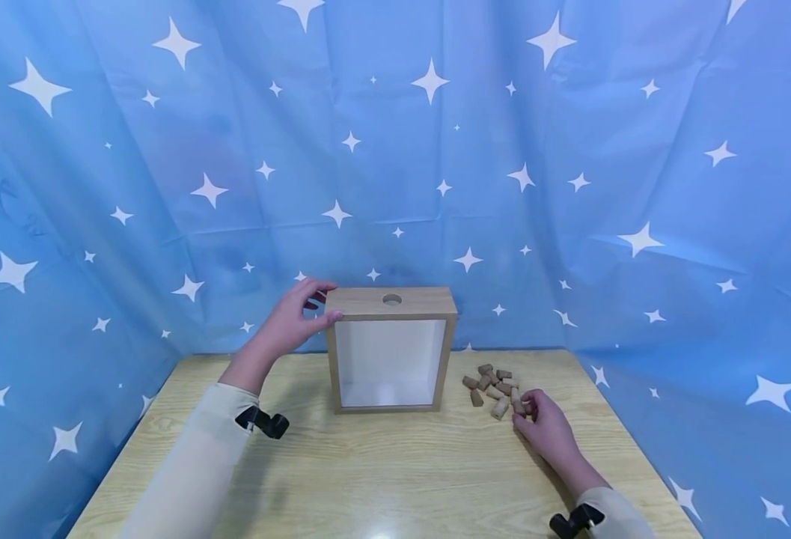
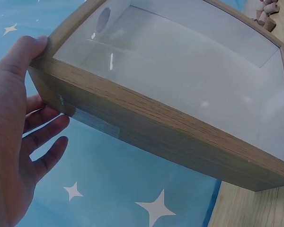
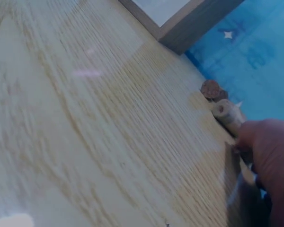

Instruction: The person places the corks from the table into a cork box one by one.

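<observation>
I see my left hand [image 1: 289, 318] gripping the upper corner of a square wood-framed box [image 1: 390, 363], upright near the far edge of the grained desk [image 1: 368, 464]; past a gap lie stubby corks [image 1: 495, 391], my right hand [image 1: 551, 430] pinching one.

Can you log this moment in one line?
left hand: grips box, upper left corner; right hand: at corks, grip unclear; box: upright on table, hole in top; corks: loose heap right of box
</observation>
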A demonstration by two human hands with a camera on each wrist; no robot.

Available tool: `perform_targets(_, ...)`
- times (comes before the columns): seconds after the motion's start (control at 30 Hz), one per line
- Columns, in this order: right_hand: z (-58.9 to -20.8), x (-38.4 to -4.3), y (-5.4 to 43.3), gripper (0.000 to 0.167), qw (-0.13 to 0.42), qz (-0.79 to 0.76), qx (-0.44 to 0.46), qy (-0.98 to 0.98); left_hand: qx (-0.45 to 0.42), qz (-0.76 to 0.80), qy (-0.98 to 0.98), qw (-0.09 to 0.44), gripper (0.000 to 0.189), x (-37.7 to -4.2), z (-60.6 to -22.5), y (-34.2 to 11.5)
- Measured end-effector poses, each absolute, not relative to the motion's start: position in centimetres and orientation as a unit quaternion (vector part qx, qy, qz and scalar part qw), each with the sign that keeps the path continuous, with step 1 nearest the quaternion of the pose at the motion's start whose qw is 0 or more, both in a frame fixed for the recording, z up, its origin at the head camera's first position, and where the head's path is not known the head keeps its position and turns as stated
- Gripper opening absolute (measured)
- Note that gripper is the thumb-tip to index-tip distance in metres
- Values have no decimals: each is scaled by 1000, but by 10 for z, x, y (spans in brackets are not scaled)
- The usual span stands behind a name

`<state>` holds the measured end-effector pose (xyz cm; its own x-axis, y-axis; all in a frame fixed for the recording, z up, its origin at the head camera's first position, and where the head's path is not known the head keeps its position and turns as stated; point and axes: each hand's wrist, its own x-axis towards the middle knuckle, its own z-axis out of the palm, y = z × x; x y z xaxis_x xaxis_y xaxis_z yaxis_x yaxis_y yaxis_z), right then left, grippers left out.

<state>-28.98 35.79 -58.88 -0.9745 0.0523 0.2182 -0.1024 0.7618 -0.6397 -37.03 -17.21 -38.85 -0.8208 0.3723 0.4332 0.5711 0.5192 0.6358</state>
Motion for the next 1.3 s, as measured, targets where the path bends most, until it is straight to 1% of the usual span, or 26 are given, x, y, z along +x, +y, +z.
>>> perform_targets(0.57, -574, -280, 357, 28, 128, 371, -11, -920, -250, -412, -870, 106, 64, -367, -387, -174)
perform_targets(0.77, -575, -278, 359, 27, 150, 402, -28, -903, -248, -413, -871, 98, 70, -366, -387, -173)
perform_targets(0.9, -573, -277, 357, 28, 165, 425, -30, -890, -243, -413, -873, 94, 68, -365, -385, -172)
perform_targets(1.1, -562, -278, 355, 27, 174, 454, -22, -874, -234, -417, -874, 84, 67, -363, -382, -172)
perform_targets(1.3, -541, -284, 353, 24, 199, 457, 7, -867, -235, -419, -873, 79, 66, -364, -381, -171)
